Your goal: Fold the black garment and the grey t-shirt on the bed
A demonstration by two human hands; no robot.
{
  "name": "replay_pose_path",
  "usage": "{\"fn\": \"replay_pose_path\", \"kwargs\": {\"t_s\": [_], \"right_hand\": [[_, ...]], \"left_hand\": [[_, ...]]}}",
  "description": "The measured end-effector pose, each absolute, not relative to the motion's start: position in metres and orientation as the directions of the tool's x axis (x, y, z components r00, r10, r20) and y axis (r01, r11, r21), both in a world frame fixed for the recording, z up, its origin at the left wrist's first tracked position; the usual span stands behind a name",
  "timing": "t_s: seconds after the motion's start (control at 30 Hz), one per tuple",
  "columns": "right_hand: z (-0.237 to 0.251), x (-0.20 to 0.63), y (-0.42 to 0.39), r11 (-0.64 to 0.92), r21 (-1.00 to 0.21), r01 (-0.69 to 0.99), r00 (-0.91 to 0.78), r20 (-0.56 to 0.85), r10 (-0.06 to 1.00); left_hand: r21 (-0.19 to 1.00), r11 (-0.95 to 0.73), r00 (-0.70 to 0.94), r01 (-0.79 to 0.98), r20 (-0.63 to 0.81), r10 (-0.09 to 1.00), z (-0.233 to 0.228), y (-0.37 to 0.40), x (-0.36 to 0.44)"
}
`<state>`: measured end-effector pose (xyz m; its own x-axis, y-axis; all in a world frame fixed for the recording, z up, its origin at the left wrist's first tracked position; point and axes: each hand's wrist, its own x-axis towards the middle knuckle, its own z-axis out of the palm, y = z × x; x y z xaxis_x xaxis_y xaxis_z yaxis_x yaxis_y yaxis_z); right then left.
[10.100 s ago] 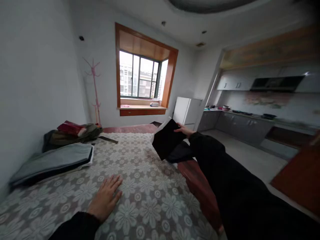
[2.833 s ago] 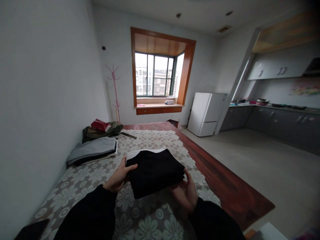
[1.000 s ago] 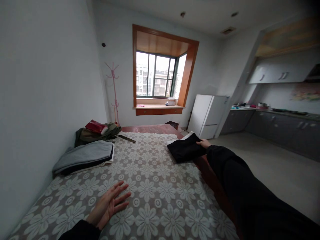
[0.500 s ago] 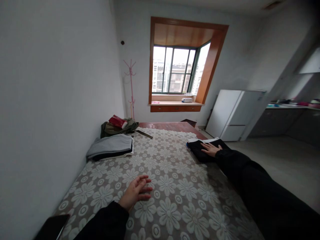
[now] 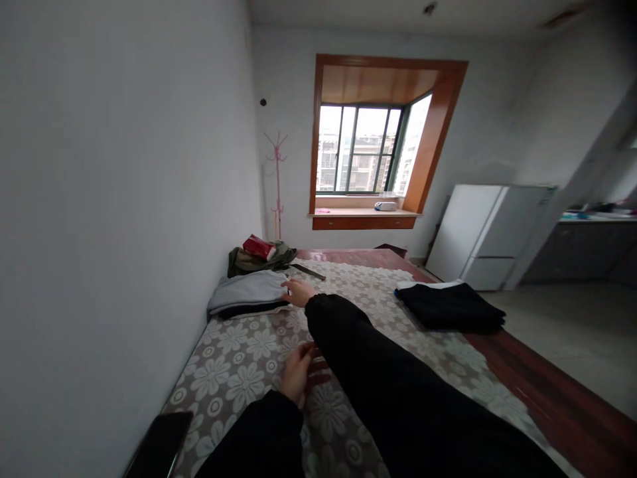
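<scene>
My right hand [image 5: 297, 292] reaches across to the folded grey garment [image 5: 246, 293] by the wall, fingers touching its near right edge. My left hand [image 5: 297, 373] rests on the flower-patterned cloth [image 5: 233, 372], partly hidden under my right sleeve, fingers loosely curled and holding nothing. The folded black garment [image 5: 450, 306] with a white edge lies alone at the cloth's right side, apart from both hands.
A heap of olive clothing with a red item [image 5: 259, 253] lies behind the grey stack. A dark phone-like slab [image 5: 156, 441] sits near the left wall. A white fridge [image 5: 485, 232], a pink coat stand [image 5: 277, 182] and a wooden window bay [image 5: 368, 159] stand beyond.
My right hand let go of the black garment, left on the right side, and swung left to the grey stack. My view turned left; my left hand drew in slightly.
</scene>
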<state>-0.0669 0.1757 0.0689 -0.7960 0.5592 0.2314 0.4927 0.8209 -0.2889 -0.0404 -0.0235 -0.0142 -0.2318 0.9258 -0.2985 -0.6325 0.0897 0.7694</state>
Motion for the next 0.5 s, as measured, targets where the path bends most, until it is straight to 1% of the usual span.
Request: {"fn": "replay_pose_path", "kwargs": {"t_s": [0.1, 0.2, 0.4, 0.5], "right_hand": [[0.061, -0.082, 0.164, 0.809, -0.285, 0.515, -0.782, 0.232, 0.579], [0.066, -0.083, 0.160, 0.815, -0.270, 0.512, -0.779, 0.254, 0.574], [0.102, -0.075, 0.139, 0.885, -0.228, 0.406, -0.802, 0.376, 0.465], [0.108, -0.028, 0.121, 0.912, -0.282, 0.299, -0.777, 0.482, 0.404]], "left_hand": [[0.722, 0.014, -0.310, -0.692, -0.315, 0.897, -0.018, -0.020, -0.048], [0.661, -0.040, -0.339, -0.749, -0.331, 0.881, -0.018, -0.018, -0.059], [0.555, -0.147, -0.377, -0.819, -0.327, 0.867, -0.009, -0.018, -0.081], [0.533, -0.174, -0.394, -0.828, -0.332, 0.857, -0.002, -0.020, -0.093]]}}
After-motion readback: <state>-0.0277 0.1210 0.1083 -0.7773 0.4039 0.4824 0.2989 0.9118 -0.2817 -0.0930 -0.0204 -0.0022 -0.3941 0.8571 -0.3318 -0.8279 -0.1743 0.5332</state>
